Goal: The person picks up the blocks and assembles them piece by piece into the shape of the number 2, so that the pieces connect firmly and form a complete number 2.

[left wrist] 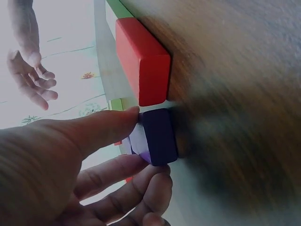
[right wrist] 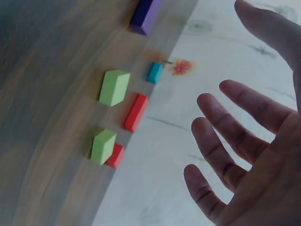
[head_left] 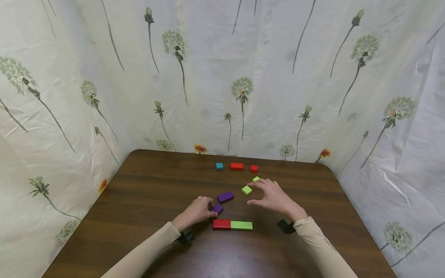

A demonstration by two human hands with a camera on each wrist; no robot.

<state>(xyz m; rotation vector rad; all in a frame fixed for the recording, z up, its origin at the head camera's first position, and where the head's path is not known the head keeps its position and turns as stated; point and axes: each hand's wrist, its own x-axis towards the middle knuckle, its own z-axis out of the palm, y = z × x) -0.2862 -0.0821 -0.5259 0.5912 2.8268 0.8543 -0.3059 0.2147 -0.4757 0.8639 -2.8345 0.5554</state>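
Observation:
My left hand [head_left: 199,210] pinches a small purple block [left wrist: 161,136] between thumb and fingers, low at the table. Just in front of it lies a red block [head_left: 221,224], end to end with a long green block [head_left: 241,226]. A longer purple block [head_left: 225,197] rests a little beyond the left hand. My right hand [head_left: 274,197] hovers with fingers spread and nothing in them. Nearest to it are two light green blocks, one [head_left: 247,190] by its fingertips and another [head_left: 256,179] farther back, partly behind the fingers.
Along the far edge of the wooden table [head_left: 156,181] stand a blue block [head_left: 219,166], a long red block [head_left: 236,166] and a small red block [head_left: 254,168]. A flowered curtain [head_left: 208,77] hangs around the table's back and sides.

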